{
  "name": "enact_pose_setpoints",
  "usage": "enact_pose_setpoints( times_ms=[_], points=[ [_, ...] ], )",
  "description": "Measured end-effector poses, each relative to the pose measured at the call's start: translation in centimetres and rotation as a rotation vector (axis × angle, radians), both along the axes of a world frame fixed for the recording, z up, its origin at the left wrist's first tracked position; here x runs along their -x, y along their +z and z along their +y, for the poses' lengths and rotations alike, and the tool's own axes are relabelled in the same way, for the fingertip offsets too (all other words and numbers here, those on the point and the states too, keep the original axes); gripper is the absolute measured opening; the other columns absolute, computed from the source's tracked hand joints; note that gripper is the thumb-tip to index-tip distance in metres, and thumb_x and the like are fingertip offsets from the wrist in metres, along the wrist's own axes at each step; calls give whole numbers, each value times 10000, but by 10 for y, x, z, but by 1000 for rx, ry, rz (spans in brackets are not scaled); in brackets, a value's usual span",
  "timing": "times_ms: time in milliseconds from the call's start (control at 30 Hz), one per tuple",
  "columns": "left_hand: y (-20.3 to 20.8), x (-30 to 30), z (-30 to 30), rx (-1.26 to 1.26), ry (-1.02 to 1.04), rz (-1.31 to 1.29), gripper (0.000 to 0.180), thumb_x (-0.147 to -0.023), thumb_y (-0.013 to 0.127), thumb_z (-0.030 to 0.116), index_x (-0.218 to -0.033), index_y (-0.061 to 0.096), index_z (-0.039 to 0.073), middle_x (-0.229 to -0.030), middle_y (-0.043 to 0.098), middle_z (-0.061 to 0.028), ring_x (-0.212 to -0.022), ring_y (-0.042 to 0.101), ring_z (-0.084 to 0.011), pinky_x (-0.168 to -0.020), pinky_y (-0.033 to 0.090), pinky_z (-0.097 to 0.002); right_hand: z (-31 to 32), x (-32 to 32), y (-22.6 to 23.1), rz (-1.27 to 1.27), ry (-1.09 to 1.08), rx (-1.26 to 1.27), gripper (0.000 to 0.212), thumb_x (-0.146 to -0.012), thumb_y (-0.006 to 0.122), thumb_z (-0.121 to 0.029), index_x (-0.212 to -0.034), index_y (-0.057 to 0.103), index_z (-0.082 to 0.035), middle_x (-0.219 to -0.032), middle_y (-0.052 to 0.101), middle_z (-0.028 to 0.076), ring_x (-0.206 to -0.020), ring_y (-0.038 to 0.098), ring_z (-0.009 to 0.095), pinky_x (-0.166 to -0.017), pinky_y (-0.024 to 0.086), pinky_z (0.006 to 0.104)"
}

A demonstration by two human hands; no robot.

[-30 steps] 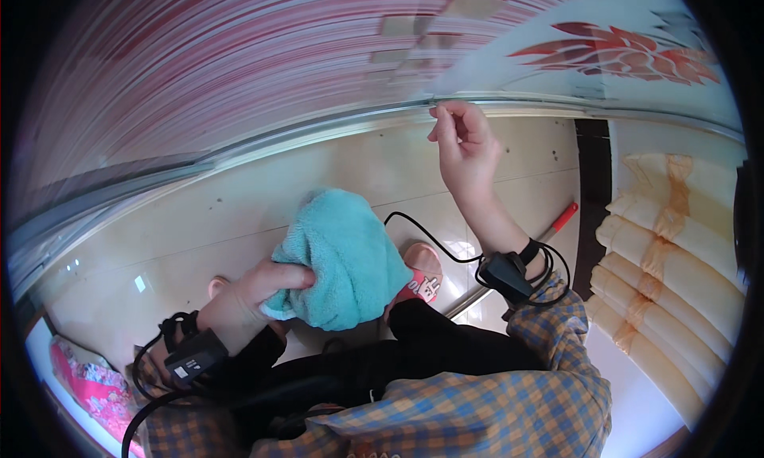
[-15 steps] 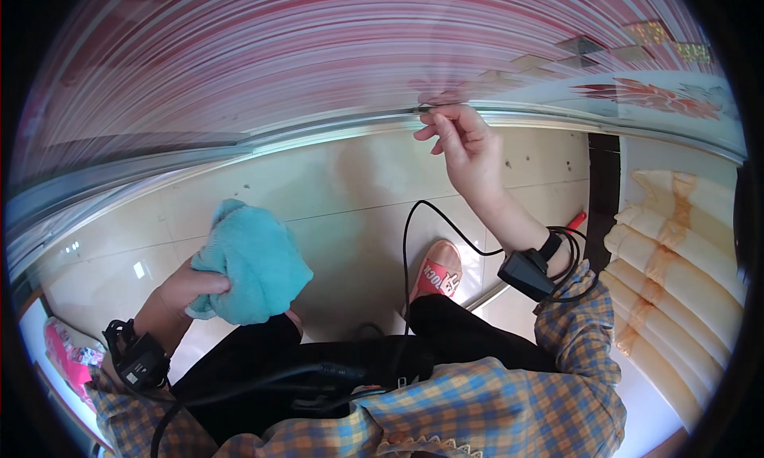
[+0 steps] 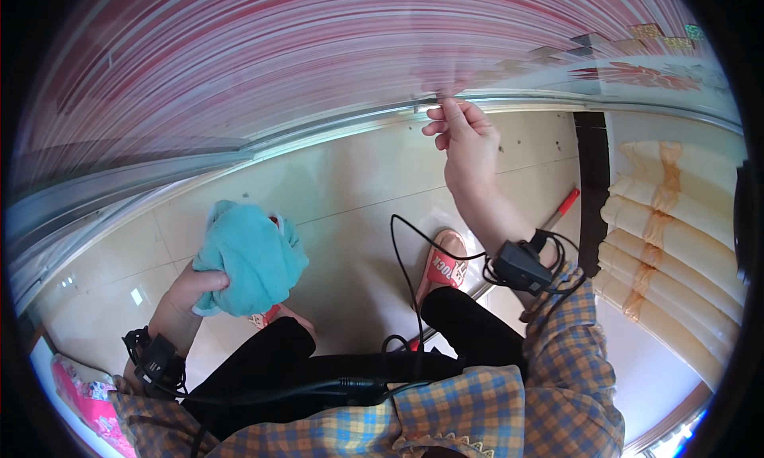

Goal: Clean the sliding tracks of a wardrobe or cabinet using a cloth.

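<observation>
**A:** ok so what's each hand doing here? Looks like someone standing right up against a big glass panel with pink stripes.

**B:** Yeah. The left hand (image 3: 193,292) is down low by the thigh with its fingers wrapped around a bunched-up teal cloth (image 3: 251,255). I'd guess it's balled up like that so it makes a thick pad and doesn't dangle onto the floor tiles (image 3: 350,187).

**A:** And the other one?

**B:** The right hand (image 3: 465,144) is raised to the metal frame rail (image 3: 334,128) along the bottom edge of the striped glass (image 3: 302,52). Thumb and forefinger are pressed together right at the rail, the other fingers loosely curled. Whether there's something tiny pinched between them, I can't tell, too small. That kind of narrow grip fits picking at a spot on the edge.

**A:** So the cloth isn't on the glass?

**B:** Nope, well apart from it, held low on the left side.

**A:** What's on the floor?

**B:** A pink slipper (image 3: 442,265) on the right foot, and a red-handled stick (image 3: 563,206) lying on the tiles past the right wrist. Cream curtain folds (image 3: 676,243) off to the right.
</observation>
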State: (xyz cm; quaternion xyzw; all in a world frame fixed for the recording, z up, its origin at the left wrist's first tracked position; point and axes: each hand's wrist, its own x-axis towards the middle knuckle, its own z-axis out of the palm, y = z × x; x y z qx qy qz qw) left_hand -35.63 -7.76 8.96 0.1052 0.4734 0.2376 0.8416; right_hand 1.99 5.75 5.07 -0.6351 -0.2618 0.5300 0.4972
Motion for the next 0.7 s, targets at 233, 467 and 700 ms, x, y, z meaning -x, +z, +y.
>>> enact_pose_setpoints(
  times_ms=[233, 467, 700],
  points=[
    [-8, 5, -11, 16, 42, -20, 816, -668, 729, 176, -1381, 376, -3, -1300, 529, -127, -1197, 517, -266, -1024, 411, -392, 0, -5, -16, 92, -253, -39, 121, -927, 582, -133, -874, 594, -25, -729, 629, 59, -532, 549, 98, -461, 363, 206],
    [-10, 2, -14, 1, 34, -45, 840, -685, 718, 207, -1405, 336, 4, -1338, 495, -129, -1229, 489, -267, -1043, 389, -396, 2, 13, -13, 0, -175, -42, 152, -943, 558, -148, -850, 579, -30, -695, 619, 55, -498, 546, 99, -445, 352, 206],
    [4, 3, -2, -106, 47, 73, 853, -699, 714, 232, -1416, 314, 0, -1352, 482, -131, -1244, 474, -259, -1051, 376, -392, 2, 27, -24, -60, -200, -52, 178, -958, 530, -164, -828, 516, -43, -687, 615, 63, -481, 549, 105, -409, 336, 212]
  ],
)
